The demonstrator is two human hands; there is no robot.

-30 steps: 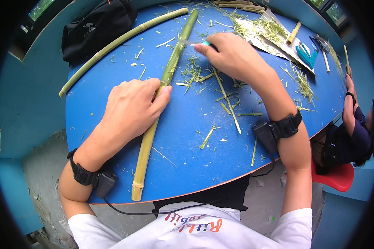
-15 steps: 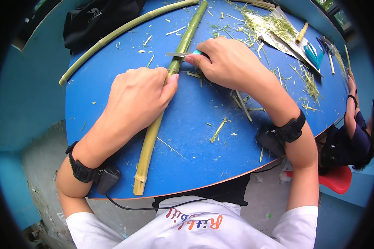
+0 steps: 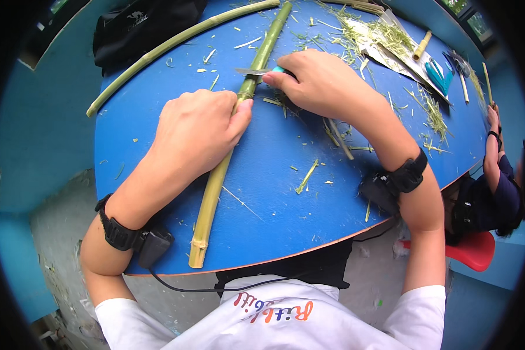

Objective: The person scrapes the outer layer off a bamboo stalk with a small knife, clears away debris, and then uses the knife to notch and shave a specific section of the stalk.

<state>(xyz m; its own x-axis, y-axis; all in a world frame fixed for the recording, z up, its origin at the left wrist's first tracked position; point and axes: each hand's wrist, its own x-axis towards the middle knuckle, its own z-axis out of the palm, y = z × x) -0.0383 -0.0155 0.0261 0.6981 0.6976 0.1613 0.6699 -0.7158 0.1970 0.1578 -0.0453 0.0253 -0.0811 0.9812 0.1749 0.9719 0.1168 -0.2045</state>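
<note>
A green bamboo pole (image 3: 210, 201) lies slantwise on the blue table, its yellowish end near the front edge and its greener end far away. My left hand (image 3: 201, 125) is wrapped round the pole just below a joint. In my right hand (image 3: 315, 79) is a knife (image 3: 252, 72) with a teal handle, mostly hidden by my fingers. Its blade lies across the pole a little beyond the joint, touching or just above the surface; I cannot tell which.
Green shavings (image 3: 391, 38) heap on a white sheet (image 3: 372, 48) at the far right, beside teal-handled scissors (image 3: 439, 76). A second, curved pole (image 3: 169, 45) and a black bag (image 3: 140, 29) lie far left. Another person (image 3: 493, 175) sits at the right on a red stool (image 3: 475, 252).
The knife blade has shifted slightly farther along the pole, away from the joint, with my right hand. My left hand keeps its hold; the whole view has shifted a little.
</note>
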